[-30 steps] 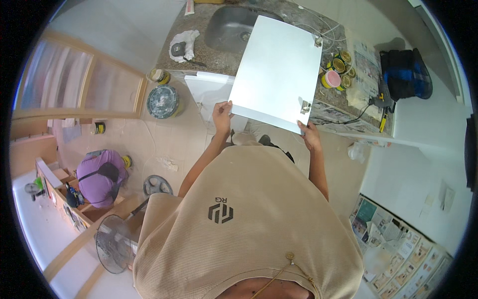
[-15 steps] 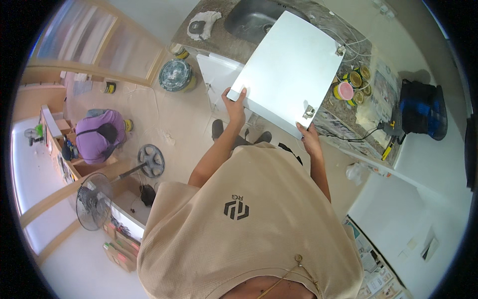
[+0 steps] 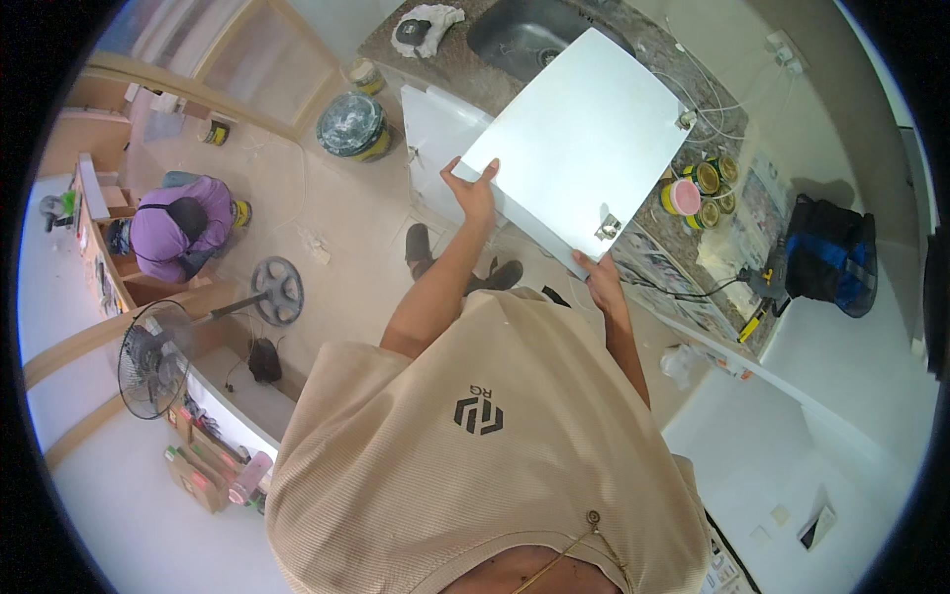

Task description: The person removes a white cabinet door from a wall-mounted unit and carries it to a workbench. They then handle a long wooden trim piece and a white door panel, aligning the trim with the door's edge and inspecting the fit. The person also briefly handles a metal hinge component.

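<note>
Gripping a plain white rectangular panel, hands at its near corners, metal hinges along one edge.

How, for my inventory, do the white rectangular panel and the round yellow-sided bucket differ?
The panel is flat; the bucket is round, its top smeared. The left hand and right hand hold the panel; the bucket stands on the floor. The panel bears metal hinges; the bucket none.

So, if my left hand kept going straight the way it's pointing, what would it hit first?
The white cabinet door, which your left hand already holds by its near left corner. Past that, the metal sink looks roughly in line, though depth is unclear.
</note>
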Available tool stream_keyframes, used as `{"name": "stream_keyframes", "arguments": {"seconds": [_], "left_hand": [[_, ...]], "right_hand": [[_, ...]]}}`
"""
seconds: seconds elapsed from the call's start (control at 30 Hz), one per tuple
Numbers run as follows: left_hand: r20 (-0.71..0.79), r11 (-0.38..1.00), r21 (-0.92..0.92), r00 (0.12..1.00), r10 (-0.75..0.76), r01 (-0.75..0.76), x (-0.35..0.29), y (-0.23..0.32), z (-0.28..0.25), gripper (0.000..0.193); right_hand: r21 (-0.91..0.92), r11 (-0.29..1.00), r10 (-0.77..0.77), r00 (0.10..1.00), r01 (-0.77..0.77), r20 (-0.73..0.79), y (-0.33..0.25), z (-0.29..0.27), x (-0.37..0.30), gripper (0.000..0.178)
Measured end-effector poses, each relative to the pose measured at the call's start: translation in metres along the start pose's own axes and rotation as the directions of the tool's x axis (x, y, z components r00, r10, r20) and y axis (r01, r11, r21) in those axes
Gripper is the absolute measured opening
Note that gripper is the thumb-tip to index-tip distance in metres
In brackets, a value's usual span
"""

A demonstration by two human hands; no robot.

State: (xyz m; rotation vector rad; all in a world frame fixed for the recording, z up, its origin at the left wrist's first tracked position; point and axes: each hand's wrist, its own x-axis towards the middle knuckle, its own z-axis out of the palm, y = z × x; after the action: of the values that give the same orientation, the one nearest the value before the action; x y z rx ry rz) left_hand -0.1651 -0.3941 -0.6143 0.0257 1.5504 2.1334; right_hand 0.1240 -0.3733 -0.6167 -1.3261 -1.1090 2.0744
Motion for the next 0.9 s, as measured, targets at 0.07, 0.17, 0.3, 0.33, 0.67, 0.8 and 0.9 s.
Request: {"name": "stream_keyframes", "arguments": {"seconds": [0.07,0.17,0.3,0.33,0.67,0.8,0.9], "left_hand": [[-0.010,1.000,0.027,1.000,-0.001,0.002,0.005,-0.006,-0.004,0.075],[0.015,1.000,0.008,1.000,-0.018,0.017,0.000,-0.003,-0.004,0.075],[0.008,0.988,0.148,0.999,0.046,-0.047,0.001,-0.007,-0.009,0.077],[0.020,0.989,0.145,1.000,0.024,-0.027,-0.001,-0.004,-0.009,0.079],[0.178,0.970,0.041,0.954,-0.242,0.239,-0.017,0.011,-0.041,0.088],[0.202,0.937,-0.092,0.928,-0.313,0.336,-0.024,0.018,-0.060,0.086],[0.275,0.915,-0.084,0.892,-0.359,0.394,-0.026,0.023,-0.070,0.084]], "right_hand": [[-0.025,0.993,0.114,0.994,-0.114,-0.005,-0.027,0.016,-0.022,0.054],[0.000,0.995,0.103,0.993,-0.104,-0.052,-0.017,0.012,-0.022,0.051],[0.010,1.000,0.009,1.000,-0.009,0.012,-0.006,0.007,-0.014,0.047],[0.002,1.000,0.012,1.000,-0.012,0.004,-0.006,0.007,-0.014,0.046],[0.013,0.995,0.105,0.991,-0.104,-0.083,-0.007,0.008,-0.023,0.055],[0.023,0.999,0.031,0.998,-0.029,-0.052,0.002,0.011,-0.027,0.052],[-0.025,0.998,-0.063,0.997,0.062,-0.046,0.024,-0.002,-0.025,0.053]]}}
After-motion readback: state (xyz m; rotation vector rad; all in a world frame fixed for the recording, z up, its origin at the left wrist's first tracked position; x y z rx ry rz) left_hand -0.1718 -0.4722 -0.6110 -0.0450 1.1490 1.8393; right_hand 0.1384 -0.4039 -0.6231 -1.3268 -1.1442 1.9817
